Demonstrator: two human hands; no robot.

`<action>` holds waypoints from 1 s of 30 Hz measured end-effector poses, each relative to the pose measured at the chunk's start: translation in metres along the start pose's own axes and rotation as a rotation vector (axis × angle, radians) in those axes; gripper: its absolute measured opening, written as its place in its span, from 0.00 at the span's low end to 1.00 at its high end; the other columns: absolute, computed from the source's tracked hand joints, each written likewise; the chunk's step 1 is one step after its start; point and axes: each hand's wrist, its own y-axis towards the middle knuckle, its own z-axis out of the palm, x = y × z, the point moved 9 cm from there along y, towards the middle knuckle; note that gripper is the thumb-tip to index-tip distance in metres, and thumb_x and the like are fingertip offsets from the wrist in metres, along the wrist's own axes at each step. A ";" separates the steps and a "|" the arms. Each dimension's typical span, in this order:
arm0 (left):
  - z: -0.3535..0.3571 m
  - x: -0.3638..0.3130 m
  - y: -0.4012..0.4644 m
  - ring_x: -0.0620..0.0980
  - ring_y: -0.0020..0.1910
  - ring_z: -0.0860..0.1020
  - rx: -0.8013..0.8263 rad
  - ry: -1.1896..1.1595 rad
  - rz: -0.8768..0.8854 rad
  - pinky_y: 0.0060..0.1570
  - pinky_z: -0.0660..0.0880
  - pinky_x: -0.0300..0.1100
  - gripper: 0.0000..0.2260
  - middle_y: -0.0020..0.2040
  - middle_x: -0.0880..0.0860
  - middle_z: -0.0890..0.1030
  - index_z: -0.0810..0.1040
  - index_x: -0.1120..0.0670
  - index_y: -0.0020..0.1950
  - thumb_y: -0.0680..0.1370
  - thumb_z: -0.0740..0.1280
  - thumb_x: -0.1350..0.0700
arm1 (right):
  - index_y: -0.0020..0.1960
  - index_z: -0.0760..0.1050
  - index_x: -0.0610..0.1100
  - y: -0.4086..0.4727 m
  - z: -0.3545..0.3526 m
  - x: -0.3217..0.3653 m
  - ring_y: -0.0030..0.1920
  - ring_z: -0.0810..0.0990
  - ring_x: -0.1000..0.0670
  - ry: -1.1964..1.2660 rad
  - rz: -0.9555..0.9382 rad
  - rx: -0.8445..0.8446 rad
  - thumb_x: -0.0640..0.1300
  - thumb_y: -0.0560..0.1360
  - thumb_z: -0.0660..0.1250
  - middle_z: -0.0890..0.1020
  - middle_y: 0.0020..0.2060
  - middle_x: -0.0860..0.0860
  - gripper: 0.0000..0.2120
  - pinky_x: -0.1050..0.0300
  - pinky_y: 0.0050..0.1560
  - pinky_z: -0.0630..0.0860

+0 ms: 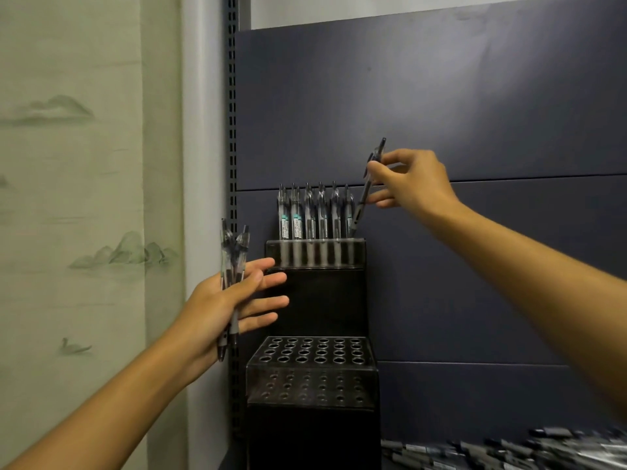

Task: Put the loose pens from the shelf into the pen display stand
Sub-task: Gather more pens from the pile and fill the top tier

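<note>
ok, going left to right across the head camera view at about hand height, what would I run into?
Pale green wallpaper with painted hills → left hand holding a bundle of clear-barrelled pens → row of clear pens standing in the black tiered display stand → right hand pinching one dark pen.

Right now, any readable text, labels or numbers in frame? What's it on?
None legible.
Labels on the pens in the stand's top row: teal and white bands, print too small.
Labels on the loose pens on the shelf: blurred.
Pen display stand: no visible marking.
</note>
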 end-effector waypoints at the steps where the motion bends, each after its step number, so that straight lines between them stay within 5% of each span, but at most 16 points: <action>1: 0.000 0.000 0.000 0.54 0.48 0.86 -0.002 -0.002 0.001 0.41 0.83 0.42 0.11 0.53 0.52 0.86 0.79 0.52 0.61 0.80 0.62 0.56 | 0.56 0.79 0.43 0.000 0.003 -0.001 0.37 0.87 0.48 -0.016 -0.001 0.012 0.47 0.80 0.68 0.84 0.46 0.48 0.09 0.55 0.40 0.84; 8: 0.001 0.005 0.001 0.54 0.47 0.86 -0.003 -0.008 -0.005 0.39 0.83 0.41 0.11 0.52 0.52 0.86 0.79 0.52 0.60 0.79 0.64 0.55 | 0.60 0.78 0.41 0.002 0.022 -0.011 0.36 0.86 0.48 -0.094 0.037 0.107 0.47 0.79 0.69 0.85 0.44 0.47 0.13 0.56 0.38 0.84; 25: 0.008 0.009 -0.004 0.52 0.47 0.86 0.004 -0.008 0.004 0.35 0.81 0.37 0.14 0.51 0.50 0.86 0.79 0.51 0.59 0.74 0.67 0.53 | 0.49 0.80 0.37 0.004 0.052 -0.021 0.35 0.87 0.47 -0.317 0.047 0.257 0.47 0.77 0.71 0.85 0.38 0.41 0.12 0.56 0.37 0.84; 30: 0.010 0.007 -0.004 0.52 0.46 0.86 -0.010 -0.025 -0.003 0.34 0.81 0.37 0.13 0.51 0.51 0.86 0.80 0.52 0.58 0.74 0.67 0.54 | 0.48 0.80 0.42 -0.001 0.039 -0.021 0.34 0.85 0.51 -0.394 -0.009 0.181 0.55 0.73 0.73 0.86 0.37 0.45 0.16 0.54 0.42 0.85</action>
